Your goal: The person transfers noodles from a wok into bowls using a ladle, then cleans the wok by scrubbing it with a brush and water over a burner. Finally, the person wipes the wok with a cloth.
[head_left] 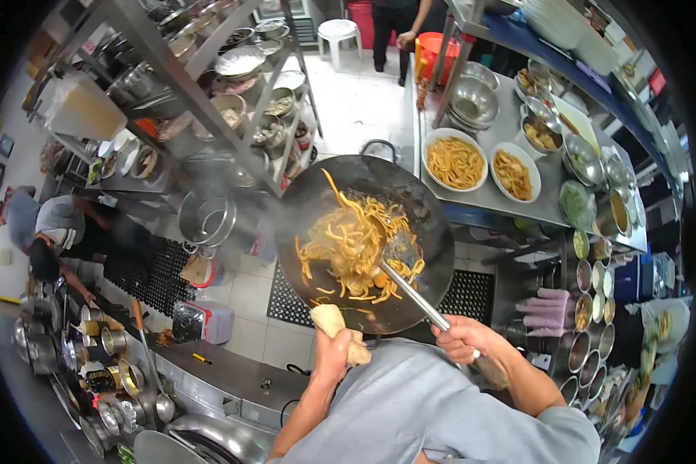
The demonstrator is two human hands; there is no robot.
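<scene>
A dark wok (429, 209) is in front of me, with thick brown noodles (348, 251) in it. Some of the noodles are heaped up at its middle and left, and steam rises around them. My left hand (335, 353) is closed around a folded beige cloth (329, 319) at the wok's near edge; whatever the cloth covers is hidden. In my right hand (469, 340) is the handle of a metal ladle (414, 294), its bowl among the noodles and partly covered by them.
On the steel counter (545, 220) at the right stand a white bowl of noodles (456, 164) and another bowl of food (516, 173). Steel shelving (197, 85) holds several pans at the upper left. Other people (66, 220) are at the far left and top.
</scene>
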